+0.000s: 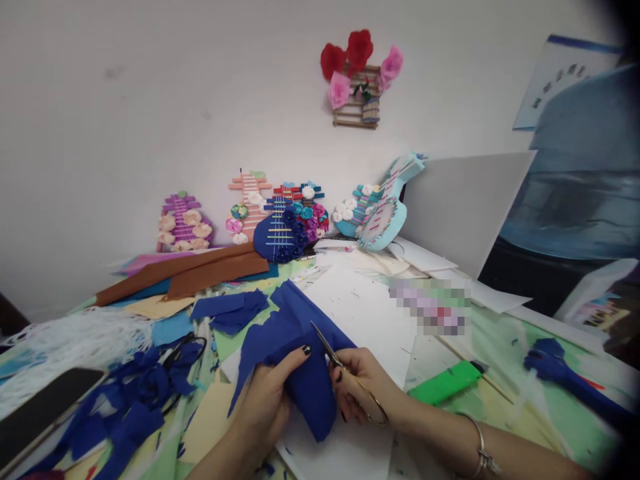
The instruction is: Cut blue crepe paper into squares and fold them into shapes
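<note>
My left hand pinches a sheet of dark blue crepe paper, its thumb on top and the fingers underneath. The paper has a ragged, cut outline, and one flap hangs down between my hands. In my right hand is a pair of scissors with gold handles, fingers wrapped round the loops. The blades point up and left and lie against the blue paper; whether they are apart I cannot tell. White sheets lie beneath both hands.
Blue paper scraps and a phone lie at left. To the right are a green utility knife and a blue paper piece. Decorated instrument-shaped crafts stand along the wall, beside a grey panel.
</note>
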Tool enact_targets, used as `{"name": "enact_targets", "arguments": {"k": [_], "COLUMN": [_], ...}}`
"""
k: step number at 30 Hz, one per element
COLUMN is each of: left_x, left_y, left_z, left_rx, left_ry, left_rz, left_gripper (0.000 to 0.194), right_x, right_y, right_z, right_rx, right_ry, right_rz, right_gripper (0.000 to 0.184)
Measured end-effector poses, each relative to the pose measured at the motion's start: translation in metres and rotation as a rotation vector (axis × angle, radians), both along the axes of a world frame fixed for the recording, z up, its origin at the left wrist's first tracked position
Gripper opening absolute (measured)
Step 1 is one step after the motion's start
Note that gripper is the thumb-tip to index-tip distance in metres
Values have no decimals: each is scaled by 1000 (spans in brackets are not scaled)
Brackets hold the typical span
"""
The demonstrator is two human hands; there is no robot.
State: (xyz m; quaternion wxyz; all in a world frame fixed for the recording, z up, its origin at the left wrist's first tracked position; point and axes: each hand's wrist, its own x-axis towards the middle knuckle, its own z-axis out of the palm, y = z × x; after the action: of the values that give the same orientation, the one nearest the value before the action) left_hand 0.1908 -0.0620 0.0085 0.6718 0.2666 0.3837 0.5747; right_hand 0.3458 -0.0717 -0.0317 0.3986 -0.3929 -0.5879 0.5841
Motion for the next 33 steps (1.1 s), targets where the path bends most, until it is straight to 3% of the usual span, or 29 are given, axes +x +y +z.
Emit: {"name": "enact_targets", "arguments": {"k": [6,16,21,25,29,33], "left_x": [-3,-5,-10,-19,-28,-31], "left_y": [3,15,21,28,36,37], "left_z": [-2,-2,-1,3,7,10], "left_rx": [49,164,179,194,232,285], "left_ry": [53,46,66,92,122,132], "left_rz": [-22,40,62,62,111,132], "left_gripper": [41,58,50,40,45,53], "right_x": [0,-6,-2,0,1,7], "right_y": [3,2,1,0,-1,8], "right_z": [-3,4,7,18,35,59], "right_rx": [24,-20,7,4,29,132], "right_ry": [-18,-109,-102,-75,-34,18], "right_rz": [-21,2,41,134,151,-35], "right_gripper": [61,68,69,69,67,53]}}
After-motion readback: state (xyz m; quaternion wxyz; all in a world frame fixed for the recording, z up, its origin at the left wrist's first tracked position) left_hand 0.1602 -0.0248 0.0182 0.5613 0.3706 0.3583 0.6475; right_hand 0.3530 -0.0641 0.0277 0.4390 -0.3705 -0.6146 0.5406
